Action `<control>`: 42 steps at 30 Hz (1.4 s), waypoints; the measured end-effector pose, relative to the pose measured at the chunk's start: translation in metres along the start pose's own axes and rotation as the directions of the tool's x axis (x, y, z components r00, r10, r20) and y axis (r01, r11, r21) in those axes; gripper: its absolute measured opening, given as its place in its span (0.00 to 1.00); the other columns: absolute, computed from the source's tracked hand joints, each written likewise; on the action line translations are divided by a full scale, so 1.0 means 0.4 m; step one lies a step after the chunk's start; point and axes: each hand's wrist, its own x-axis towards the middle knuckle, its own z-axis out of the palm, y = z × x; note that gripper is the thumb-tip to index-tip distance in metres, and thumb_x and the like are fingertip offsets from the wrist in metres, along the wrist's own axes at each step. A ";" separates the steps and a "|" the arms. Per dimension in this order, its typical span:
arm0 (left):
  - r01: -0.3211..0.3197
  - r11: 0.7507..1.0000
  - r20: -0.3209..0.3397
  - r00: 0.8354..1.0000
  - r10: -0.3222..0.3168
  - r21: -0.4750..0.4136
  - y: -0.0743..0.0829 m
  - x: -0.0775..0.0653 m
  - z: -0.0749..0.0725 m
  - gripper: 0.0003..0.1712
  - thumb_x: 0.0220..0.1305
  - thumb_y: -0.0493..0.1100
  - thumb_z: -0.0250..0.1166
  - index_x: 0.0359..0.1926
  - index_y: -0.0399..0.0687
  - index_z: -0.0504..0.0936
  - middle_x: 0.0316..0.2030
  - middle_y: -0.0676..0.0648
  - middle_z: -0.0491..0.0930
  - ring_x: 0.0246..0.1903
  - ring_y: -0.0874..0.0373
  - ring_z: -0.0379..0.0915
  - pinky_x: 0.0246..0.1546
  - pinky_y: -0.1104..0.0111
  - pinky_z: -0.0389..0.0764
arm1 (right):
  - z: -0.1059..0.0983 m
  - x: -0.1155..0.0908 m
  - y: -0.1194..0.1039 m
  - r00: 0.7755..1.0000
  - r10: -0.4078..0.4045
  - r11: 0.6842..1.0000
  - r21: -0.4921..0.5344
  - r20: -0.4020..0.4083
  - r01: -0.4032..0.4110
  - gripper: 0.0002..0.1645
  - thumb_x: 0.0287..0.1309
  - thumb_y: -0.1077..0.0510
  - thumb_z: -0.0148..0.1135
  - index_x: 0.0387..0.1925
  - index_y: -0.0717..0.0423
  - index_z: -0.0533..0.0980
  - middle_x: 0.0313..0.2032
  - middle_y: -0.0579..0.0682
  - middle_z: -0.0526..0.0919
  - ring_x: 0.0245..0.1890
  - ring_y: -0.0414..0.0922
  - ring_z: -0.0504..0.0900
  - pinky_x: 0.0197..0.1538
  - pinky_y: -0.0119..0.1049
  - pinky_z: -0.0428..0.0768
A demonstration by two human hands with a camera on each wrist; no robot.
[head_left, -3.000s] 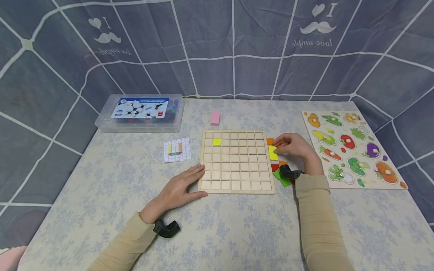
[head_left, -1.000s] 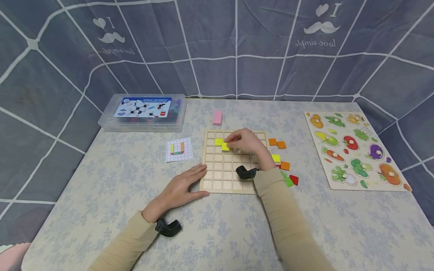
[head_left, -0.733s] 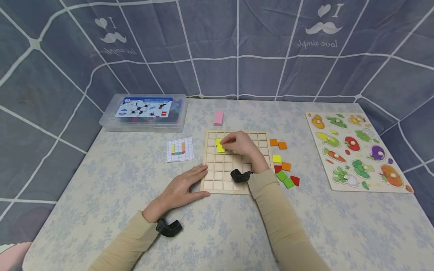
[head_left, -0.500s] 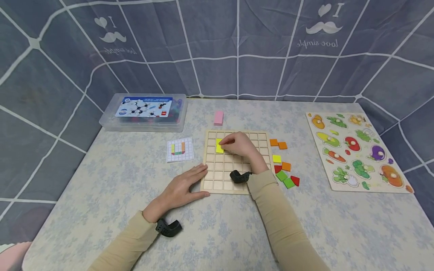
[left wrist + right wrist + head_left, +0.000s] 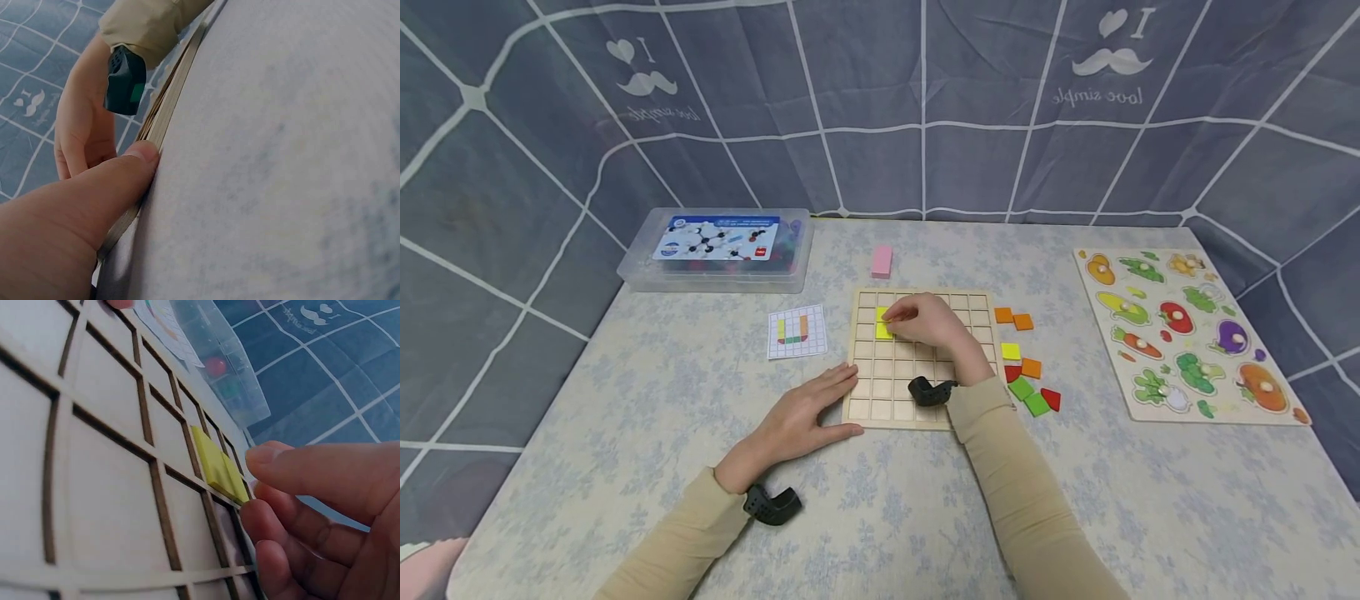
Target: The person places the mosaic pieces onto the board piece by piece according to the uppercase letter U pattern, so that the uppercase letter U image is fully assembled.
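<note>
A wooden grid board (image 5: pixel 925 429) lies in the middle of the table. Two yellow square tiles (image 5: pixel 882 330) sit one below the other in its upper-left cells; in the right wrist view the nearer yellow tile (image 5: pixel 211 464) shows its thick edge. My right hand (image 5: pixel 928 321) is over them, thumb and fingers bent and slightly apart at the tiles, with no tile seen clearly pinched between them. My left hand (image 5: pixel 793 419) rests on the board's lower-left side with fingers extended, and the left thumb (image 5: pixel 119 187) touches the board's edge in the left wrist view.
Right of the board lie orange tiles (image 5: pixel 1023 322), a yellow tile (image 5: pixel 1011 351), green tiles (image 5: pixel 1037 405) and red pieces (image 5: pixel 1051 399). A pattern card (image 5: pixel 796 332), a clear plastic box (image 5: pixel 715 250), a pink block (image 5: pixel 882 262) and a vegetable puzzle board (image 5: pixel 1195 333) stand around it.
My right hand went from the loose tiles at the right to the board with a yellow tile, which now lies below the first one. My left hand stays at the board's edge.
</note>
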 end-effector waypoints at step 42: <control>0.025 1.000 0.010 1.000 -0.025 -0.013 0.003 0.002 -0.001 0.43 0.55 0.58 0.68 0.65 0.38 0.67 0.67 0.47 0.62 0.67 0.54 0.54 0.64 0.60 0.62 | -0.261 -0.245 0.205 0.996 0.037 0.998 -0.042 -0.084 -0.041 0.18 0.57 0.58 0.66 0.47 0.63 0.78 0.38 0.55 0.81 0.37 0.49 0.77 0.40 0.37 0.76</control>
